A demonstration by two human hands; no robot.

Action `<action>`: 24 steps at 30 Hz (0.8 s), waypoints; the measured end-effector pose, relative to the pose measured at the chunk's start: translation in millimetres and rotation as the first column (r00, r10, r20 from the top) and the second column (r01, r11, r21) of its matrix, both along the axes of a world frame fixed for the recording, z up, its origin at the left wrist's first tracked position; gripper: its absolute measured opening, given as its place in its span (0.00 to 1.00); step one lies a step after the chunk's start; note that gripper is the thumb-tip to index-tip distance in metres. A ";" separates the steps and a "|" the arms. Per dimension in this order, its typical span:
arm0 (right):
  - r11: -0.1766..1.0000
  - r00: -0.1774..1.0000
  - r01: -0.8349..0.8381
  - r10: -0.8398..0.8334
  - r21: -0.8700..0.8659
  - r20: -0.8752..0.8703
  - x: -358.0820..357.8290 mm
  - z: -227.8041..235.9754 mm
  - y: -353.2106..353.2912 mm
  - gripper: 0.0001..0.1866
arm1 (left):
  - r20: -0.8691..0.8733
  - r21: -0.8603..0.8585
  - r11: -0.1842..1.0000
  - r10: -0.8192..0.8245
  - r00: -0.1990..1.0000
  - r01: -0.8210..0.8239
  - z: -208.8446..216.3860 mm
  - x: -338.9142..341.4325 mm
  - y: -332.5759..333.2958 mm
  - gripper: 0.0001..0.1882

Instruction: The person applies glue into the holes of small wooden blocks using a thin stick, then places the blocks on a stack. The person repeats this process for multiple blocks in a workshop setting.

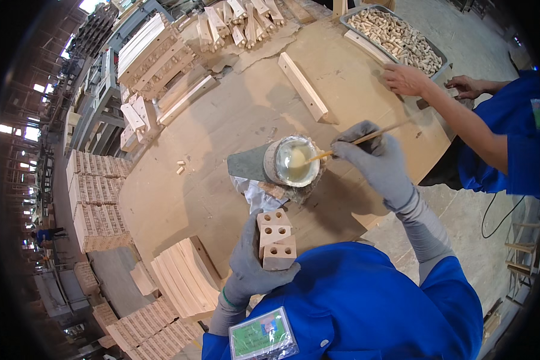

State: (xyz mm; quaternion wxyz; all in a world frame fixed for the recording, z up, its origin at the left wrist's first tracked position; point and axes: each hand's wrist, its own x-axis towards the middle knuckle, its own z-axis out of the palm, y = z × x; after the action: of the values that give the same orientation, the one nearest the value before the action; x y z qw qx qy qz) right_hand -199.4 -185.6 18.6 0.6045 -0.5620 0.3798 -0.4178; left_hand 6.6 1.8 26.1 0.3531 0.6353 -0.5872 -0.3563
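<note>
In my gloved left hand (246,264) I grip three wooden pieces (276,241), stacked with their ends toward me. Each end has two round holes. My gloved right hand (375,159) pinches a thin wooden stick (366,138). The stick's lower end dips into a round pot (313,174) that holds a pale yellowish liquid (296,161). A grey flat piece (246,164) lies beside the pot on its left, and a white cloth (255,195) is bunched just below it.
A co-worker's hand (404,80) reaches beside a tray (447,65) of wooden dowels (396,39). One wooden bar (303,87) lies on the table (180,174) beyond the pot. Stacked wood (153,57) stands far left; more bars (186,279) are piled near left.
</note>
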 end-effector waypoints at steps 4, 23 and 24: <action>0.961 0.967 -0.059 -0.012 -0.270 -0.255 9.5 -33.6 4.9 0.11 | -0.086 -0.012 0.998 0.060 0.994 -0.061 -8.4 1.8 3.0 0.53; 0.962 0.995 -0.092 0.076 -0.256 -0.070 -3.1 -33.9 49.5 0.09 | -0.039 0.040 0.996 0.085 0.996 -0.083 -2.0 7.2 -0.1 0.53; 0.966 0.996 -0.085 0.079 -0.246 -0.034 -4.1 -33.3 50.6 0.09 | -0.019 0.037 0.996 0.084 0.996 -0.083 -1.9 7.4 0.2 0.53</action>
State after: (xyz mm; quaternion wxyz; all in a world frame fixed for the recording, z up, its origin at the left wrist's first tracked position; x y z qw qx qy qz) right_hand -203.4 -135.0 -14.7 0.5419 -0.6530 0.3086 -0.4298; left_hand 14.0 2.0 24.3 0.3622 0.6619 -0.5499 -0.3582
